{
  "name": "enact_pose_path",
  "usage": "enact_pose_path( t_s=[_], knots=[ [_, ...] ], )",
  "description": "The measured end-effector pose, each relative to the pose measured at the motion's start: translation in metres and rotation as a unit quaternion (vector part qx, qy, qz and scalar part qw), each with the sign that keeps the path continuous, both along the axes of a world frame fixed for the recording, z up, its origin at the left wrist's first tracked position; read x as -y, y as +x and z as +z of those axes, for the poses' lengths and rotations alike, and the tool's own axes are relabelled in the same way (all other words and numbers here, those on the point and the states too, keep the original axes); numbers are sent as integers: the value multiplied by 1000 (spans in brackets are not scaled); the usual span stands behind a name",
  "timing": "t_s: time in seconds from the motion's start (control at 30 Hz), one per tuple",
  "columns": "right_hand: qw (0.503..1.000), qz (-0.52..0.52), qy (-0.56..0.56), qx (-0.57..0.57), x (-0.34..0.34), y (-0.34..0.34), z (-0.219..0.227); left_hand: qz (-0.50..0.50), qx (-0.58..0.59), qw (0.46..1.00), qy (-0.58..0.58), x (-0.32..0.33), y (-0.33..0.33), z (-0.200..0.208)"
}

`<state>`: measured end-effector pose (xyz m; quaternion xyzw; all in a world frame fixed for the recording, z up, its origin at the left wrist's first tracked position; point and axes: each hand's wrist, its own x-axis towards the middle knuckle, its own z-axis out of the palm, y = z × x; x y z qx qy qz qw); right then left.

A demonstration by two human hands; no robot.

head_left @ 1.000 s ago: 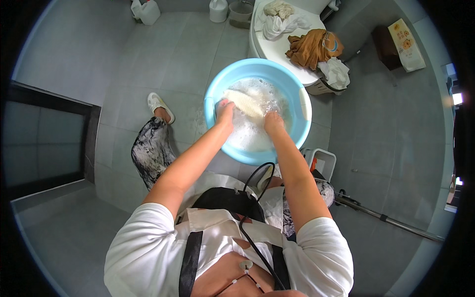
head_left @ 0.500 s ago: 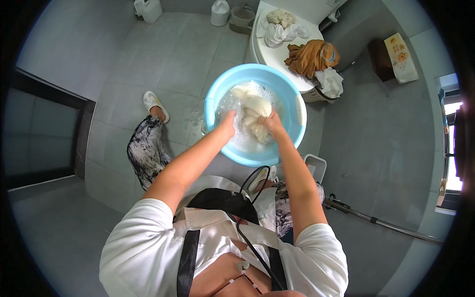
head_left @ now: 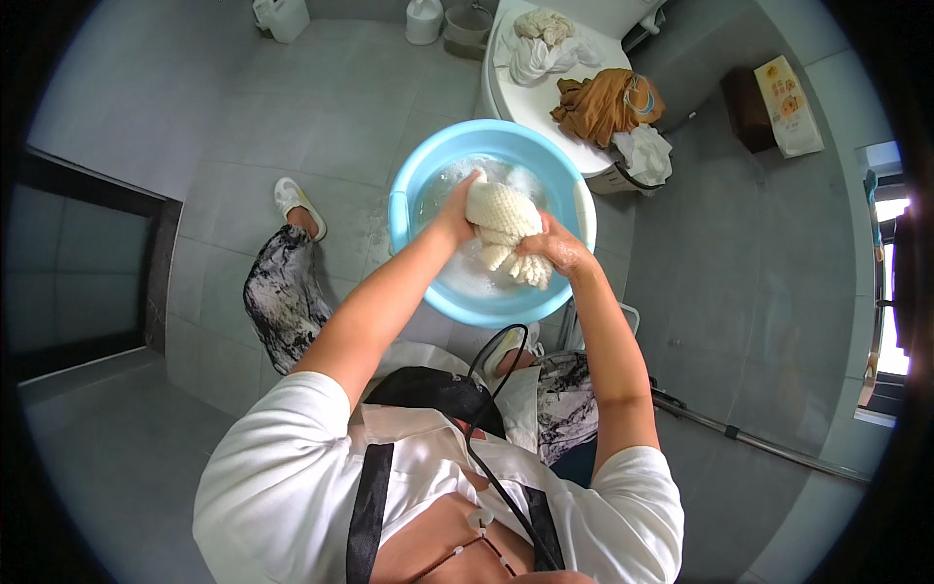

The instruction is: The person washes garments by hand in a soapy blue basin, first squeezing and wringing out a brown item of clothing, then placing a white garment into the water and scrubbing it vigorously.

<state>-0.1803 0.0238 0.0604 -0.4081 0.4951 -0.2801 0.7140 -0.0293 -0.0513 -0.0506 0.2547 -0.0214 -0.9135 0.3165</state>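
A cream knitted scarf [head_left: 504, 216] with a fringed end is bunched between my two hands above a light blue basin [head_left: 416, 156]. My left hand [head_left: 456, 207] grips its left side. Wet and closed round the lower right part near the fringe is my right hand [head_left: 564, 247]. Below the scarf, foamy water [head_left: 477, 277] fills the basin, with suds along the far side. The undersides of my fingers are partly hidden by the knit.
A white toilet [head_left: 525, 97] behind the basin carries brown cloth [head_left: 605, 105] and white cloth [head_left: 540, 60]. Beside it are a bin [head_left: 615, 182], a bucket [head_left: 468, 31] and a white jug [head_left: 424, 21]. A metal pole [head_left: 769, 448] leans at the right.
Both hands have risen, lifting the scarf from the suds. My left hand has moved from beside it onto the knit, and the right hand has shifted slightly right.
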Motion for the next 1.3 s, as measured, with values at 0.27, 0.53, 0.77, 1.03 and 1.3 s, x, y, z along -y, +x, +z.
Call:
enact_pose_path(
  t_s=[0.27, 0.53, 0.77, 1.03, 1.3],
  knots=[
    [957, 62, -69, -275, 2, -39, -57, 233, 207, 945, -103, 30, 12, -47],
    [787, 138, -64, -597, 10, -4, -67, 181, 231, 955, 46, 18, 28, -9],
    [734, 177, -20, -655, 21, 46, -125, 124, 227, 964, 67, 8, 23, -31],
    [761, 146, -32, -631, 40, 29, -143, 164, 210, 961, 74, 3, 24, -57],
    [934, -112, -202, -272, 30, 19, -80, 130, 133, 982, 32, -4, 3, -23]
  ],
)
